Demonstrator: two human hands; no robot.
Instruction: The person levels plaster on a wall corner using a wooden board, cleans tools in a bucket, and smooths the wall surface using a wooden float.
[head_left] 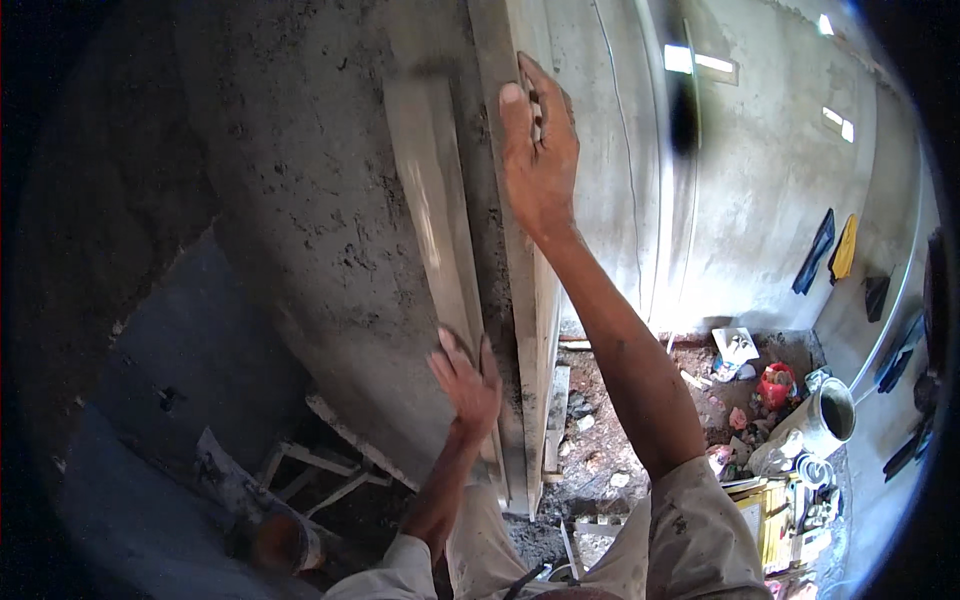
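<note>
My left hand point(465, 385) grips the lower part of a long, flat wooden straightedge point(425, 190), its fingers and thumb spread across it, slightly blurred. The straightedge lies against rough grey plaster point(310, 180) on the wall. My right hand point(540, 160) is higher up, fingers curled round the edge of a tall upright plank point(545, 320) at the wall's corner. A dark strip of plaster shows between the straightedge and the plank.
At right, clothes point(815, 250) hang on a pale wall above a bucket point(830, 410), red bag point(775, 385) and littered floor. Yellow boards point(770, 525) lie lower right. A wooden frame point(310, 470) and another bucket point(290, 540) sit in shadow at lower left.
</note>
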